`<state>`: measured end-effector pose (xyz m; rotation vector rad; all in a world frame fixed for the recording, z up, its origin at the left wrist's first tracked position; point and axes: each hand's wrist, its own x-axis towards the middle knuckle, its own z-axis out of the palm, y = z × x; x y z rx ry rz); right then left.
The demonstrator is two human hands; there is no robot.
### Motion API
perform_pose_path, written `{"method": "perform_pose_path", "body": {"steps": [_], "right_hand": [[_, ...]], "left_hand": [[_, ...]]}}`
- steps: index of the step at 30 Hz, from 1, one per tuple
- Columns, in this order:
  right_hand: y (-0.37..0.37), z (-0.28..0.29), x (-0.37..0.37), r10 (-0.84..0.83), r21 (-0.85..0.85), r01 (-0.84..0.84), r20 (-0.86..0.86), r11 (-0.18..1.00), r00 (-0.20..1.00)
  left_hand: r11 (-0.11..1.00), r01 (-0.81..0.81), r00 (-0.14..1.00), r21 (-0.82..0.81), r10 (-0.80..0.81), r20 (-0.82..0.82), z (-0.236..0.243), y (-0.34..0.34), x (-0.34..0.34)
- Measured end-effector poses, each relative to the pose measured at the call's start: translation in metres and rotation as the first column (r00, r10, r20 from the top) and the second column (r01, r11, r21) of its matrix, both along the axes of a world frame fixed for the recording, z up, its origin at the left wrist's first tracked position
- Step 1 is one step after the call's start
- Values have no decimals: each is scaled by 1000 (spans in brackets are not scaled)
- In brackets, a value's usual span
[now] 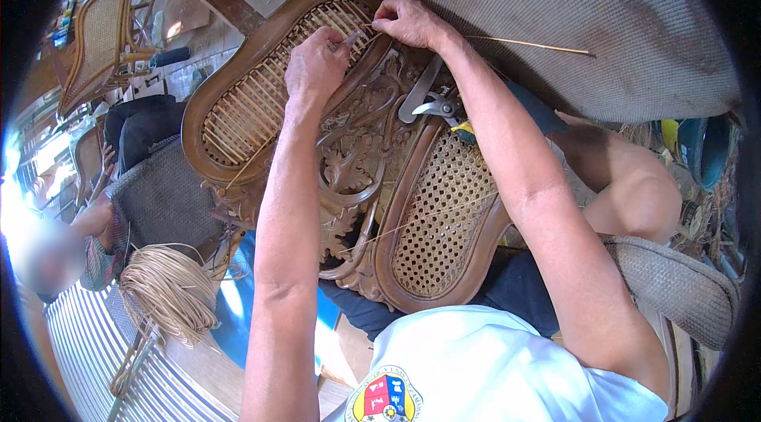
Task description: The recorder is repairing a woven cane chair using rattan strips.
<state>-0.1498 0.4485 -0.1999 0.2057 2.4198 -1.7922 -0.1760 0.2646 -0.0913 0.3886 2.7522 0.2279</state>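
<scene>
Cane strand (529, 44) seems half-hidden by right hand (414, 23).

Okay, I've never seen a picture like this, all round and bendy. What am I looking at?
There's no machine here, just a person's two bare hands. The single picture comes from a wide fisheye camera on their head, looking down, so edges bend. Below it is a carved wooden frame with two panels: the nearer panel closely woven, the farther panel strung with strands. Metal cutters show beside the right forearm, and a coiled bundle of cane sits at left. The left hand seems to pinch something small and pale; the right hand has fingertips by the farther panel's edge, its grip too small to make out.
</scene>
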Motion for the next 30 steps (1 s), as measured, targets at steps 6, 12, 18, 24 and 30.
{"method": "perform_pose_path", "body": {"steps": [6,12,18,24,30], "right_hand": [[5,-2,1,68,39,-67,-23,997,997],[2,-6,-2,50,4,-50,7,999,999],[4,-6,-2,70,-4,-70,-5,998,998],[3,-2,-1,51,18,-51,18,999,999],[3,-5,-1,44,7,-44,11,999,999]], "left_hand": [[998,9,1000,-64,-10,-14,8,5,-1],[996,54,998,-76,-53,17,16,3,-7],[980,151,989,-129,-149,28,16,12,-12],[965,167,985,-202,-153,85,17,16,-16],[951,193,980,-243,-176,89,19,19,-17]]}}
